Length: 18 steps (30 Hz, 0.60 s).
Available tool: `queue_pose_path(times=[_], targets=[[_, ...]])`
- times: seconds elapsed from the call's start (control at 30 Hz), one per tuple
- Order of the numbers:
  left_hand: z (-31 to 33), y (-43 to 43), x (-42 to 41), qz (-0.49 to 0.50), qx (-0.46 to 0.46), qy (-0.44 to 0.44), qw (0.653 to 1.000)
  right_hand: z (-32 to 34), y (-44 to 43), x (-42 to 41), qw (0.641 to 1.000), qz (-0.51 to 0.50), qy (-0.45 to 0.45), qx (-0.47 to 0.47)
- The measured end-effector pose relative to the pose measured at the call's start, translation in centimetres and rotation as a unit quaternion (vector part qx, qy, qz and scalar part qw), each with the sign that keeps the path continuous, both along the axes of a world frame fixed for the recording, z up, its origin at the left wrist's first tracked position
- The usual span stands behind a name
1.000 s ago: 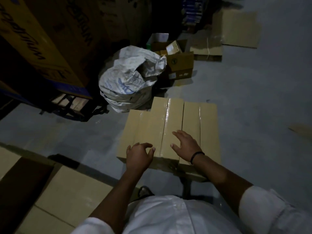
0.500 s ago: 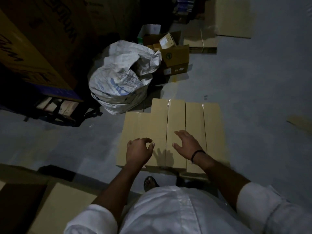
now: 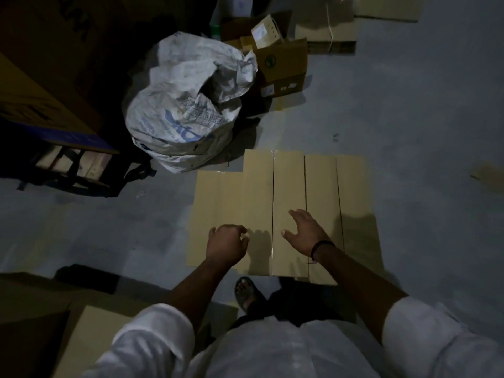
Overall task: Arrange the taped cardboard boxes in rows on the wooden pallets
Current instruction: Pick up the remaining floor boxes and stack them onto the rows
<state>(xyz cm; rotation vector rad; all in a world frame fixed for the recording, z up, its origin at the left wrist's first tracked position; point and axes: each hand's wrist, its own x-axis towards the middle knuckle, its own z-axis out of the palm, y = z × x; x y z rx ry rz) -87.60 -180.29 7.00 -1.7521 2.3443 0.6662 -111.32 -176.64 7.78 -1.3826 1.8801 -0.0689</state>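
Three plain taped cardboard boxes lie side by side in a row in front of me: a left box (image 3: 221, 211) set a little nearer, a middle box (image 3: 275, 186) with a taped seam, and a right box (image 3: 341, 192). My left hand (image 3: 226, 245) hovers over the near end of the left box with fingers curled and nothing in them. My right hand (image 3: 306, 231), with a dark wristband, is spread flat over the near end of the middle box. What the boxes rest on is hidden.
A crumpled white sack (image 3: 185, 105) stands just behind the row. Small open cartons (image 3: 281, 64) and flat cardboard (image 3: 327, 31) lie beyond. Large dark cartons on a wooden pallet (image 3: 71, 165) stand at left. More boxes (image 3: 90, 331) sit at lower left. Grey floor (image 3: 422, 132) spreads right.
The view has tilted down and drawn back, so the boxes sit lower in frame. Both hands stay over the near ends of the boxes, the right one lifted slightly and spread.
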Motion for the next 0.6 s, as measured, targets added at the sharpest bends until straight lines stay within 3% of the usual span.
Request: queue_pose_path(times=[0.4,0.6], targets=[[-10.6,-5.2,-3.0,-0.032,0.175,-0.005,0.984,-11.6,-5.4,-1.9,0.993,-0.040,0.003,0.110],[-14.8,-7.7,-4.3,0.002,0.176,0.020,0.984,-15.3,-6.7,-2.1,0.992,-0.043,0.058,0.105]])
